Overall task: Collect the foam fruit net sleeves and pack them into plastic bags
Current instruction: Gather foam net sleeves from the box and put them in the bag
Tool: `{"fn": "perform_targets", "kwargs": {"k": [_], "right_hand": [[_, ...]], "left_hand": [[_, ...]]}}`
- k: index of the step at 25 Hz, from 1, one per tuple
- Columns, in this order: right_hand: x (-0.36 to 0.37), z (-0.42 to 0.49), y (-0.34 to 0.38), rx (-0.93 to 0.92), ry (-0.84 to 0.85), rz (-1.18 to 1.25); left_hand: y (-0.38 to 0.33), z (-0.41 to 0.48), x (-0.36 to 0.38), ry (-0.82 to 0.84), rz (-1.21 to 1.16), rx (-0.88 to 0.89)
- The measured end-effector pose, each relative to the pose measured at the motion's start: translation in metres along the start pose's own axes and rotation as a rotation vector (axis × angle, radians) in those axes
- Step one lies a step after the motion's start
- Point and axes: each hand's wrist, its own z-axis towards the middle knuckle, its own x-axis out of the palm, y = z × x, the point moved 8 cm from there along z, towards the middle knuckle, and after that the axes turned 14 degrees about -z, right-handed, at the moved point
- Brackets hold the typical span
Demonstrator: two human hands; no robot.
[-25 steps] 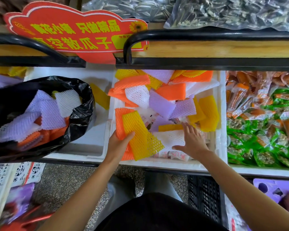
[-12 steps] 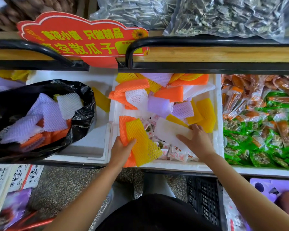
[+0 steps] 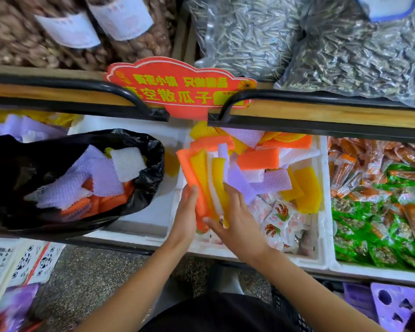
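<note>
Foam net sleeves [image 3: 203, 171] bunched | left hand [image 3: 186, 213] grips them | right hand [image 3: 235, 221] clamps them | black plastic bag [image 3: 143, 188] beside, part-filled

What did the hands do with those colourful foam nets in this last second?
The right hand took up a few more sleeves from the white box and brought them left against the orange and yellow ones in the left hand; both hands now grip one bundle, lifted and fanned. The black bag and its sleeves stayed put.
</note>
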Motion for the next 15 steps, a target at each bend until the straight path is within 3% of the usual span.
{"fn": "perform_targets", "kwargs": {"k": [3,7,12,15], "right_hand": [[0.006,0.010,0.027,0.027,-0.036,0.150],[0.023,0.028,0.066,0.067,-0.052,0.391],[0.041,0.058,0.129,-0.051,-0.087,0.403],[0.060,0.084,0.164,-0.124,-0.016,0.211]], "left_hand": [[-0.043,-0.020,-0.010,0.159,0.054,0.119],[-0.087,-0.042,-0.047,0.125,0.123,0.262],[-0.144,-0.045,-0.124,0.087,0.328,0.452],[-0.213,-0.056,-0.180,-0.030,0.590,0.723]]}}
